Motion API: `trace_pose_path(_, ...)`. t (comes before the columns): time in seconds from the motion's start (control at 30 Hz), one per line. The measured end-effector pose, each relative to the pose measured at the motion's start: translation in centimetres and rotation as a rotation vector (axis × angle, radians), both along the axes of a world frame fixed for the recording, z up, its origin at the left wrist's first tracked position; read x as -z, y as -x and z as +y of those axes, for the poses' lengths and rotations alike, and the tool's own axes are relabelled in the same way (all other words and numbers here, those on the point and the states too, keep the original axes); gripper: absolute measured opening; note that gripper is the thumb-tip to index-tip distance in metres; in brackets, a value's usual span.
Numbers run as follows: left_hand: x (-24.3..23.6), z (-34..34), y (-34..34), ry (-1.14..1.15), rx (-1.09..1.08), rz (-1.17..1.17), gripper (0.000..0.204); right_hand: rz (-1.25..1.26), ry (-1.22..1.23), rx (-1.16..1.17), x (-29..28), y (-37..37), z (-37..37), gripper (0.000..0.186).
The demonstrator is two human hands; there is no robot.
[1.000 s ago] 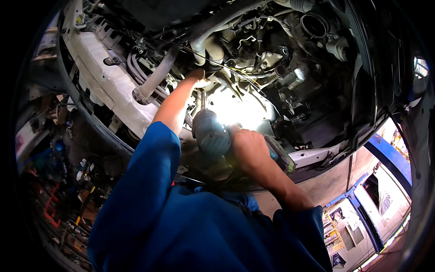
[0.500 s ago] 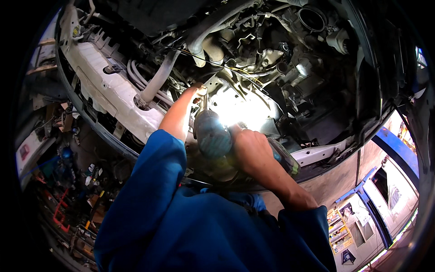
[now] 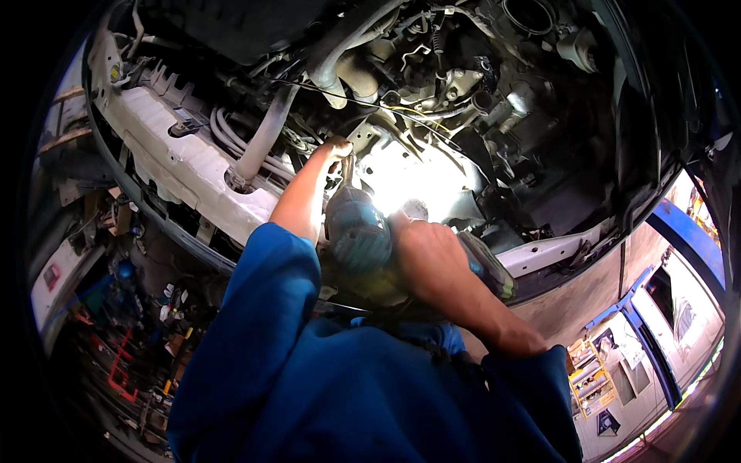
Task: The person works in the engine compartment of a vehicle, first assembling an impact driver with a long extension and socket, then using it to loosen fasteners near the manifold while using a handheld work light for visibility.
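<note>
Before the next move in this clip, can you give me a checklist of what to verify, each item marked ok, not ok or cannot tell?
1. Right hand gripping the teal power tool: ok.
2. Left hand clear of the tool's shaft: not ok, the fingers are right at its far end.
3. Shaft tip seated: cannot tell, the contact isn't visible.
4. Left sleeve away from the shaft: ok, it ends back on the forearm.
5. Lit metal beside the shaft readable: not ok, glare washes it out.
</note>
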State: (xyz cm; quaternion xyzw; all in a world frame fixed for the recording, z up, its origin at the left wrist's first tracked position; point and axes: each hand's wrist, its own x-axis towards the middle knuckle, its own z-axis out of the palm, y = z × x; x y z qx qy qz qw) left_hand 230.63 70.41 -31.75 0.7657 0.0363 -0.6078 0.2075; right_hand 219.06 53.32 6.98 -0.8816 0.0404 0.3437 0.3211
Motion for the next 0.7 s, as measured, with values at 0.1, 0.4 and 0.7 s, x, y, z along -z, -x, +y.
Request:
trace_pose_path(0.1,-1.4,-0.8,-0.1,-0.036,-0.068,0.021,0.033,0.013,-0.007,0.031,0.0,0.1,0.1,0.026)
trace_pose_path(0.4,8.5,2.9,-1.4,0.269,0.398,-0.404,0.02,0.061,-0.021,0.048,-0.5,-0.3,0.2,0.025)
trace_pose_path(0.7,2.8,-1.6,-2.3,0.18,0.449,-0.182,0.023,0.086,-0.015,0.063,-0.4,-0.5,-0.3,0.033)
